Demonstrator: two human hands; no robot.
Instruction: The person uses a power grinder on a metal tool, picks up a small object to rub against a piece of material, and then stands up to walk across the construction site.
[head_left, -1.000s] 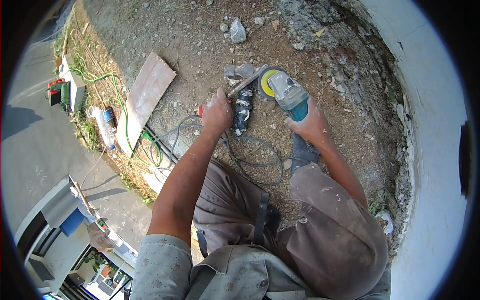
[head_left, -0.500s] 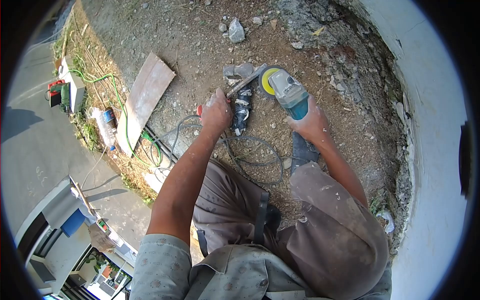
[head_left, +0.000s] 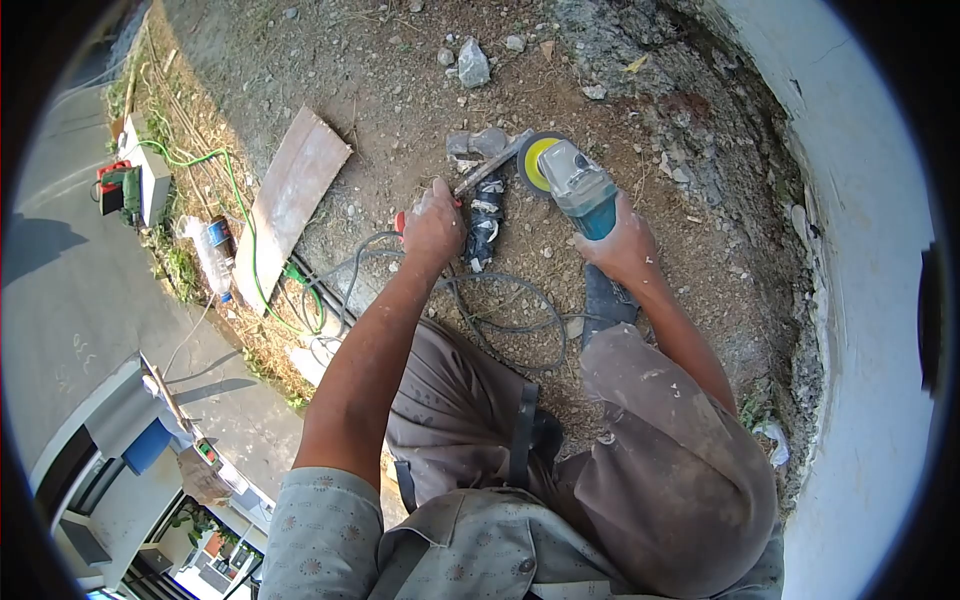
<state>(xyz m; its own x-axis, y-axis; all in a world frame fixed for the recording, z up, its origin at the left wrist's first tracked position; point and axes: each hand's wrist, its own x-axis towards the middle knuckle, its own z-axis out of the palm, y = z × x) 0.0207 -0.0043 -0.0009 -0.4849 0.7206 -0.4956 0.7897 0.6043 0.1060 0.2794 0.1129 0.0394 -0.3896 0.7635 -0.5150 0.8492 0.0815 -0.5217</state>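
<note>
My right hand (head_left: 622,243) is wrapped round the teal body of an angle grinder (head_left: 580,185). The grinder's yellow-faced disc (head_left: 537,163) has a dark rim that meets, or nearly meets, the tip of a long metal tool (head_left: 488,168). That tool is in the closed grip of my left hand (head_left: 434,225); red handle parts stick out on both sides of the fist, and its exact kind is hard to tell. Under the tool lie a grey stone block (head_left: 478,143) and a black wrapped piece with whitish patches (head_left: 484,225).
Loops of grey cable (head_left: 510,285) lie on the gravelly soil near my legs. At left are a board (head_left: 295,190), a green cord (head_left: 232,180) and a plastic bottle (head_left: 213,262). A white wall (head_left: 860,280) runs along the right; a stone (head_left: 473,62) lies ahead.
Almost nothing differs. Both hands, the grinder and the metal tool keep nearly the same places.
</note>
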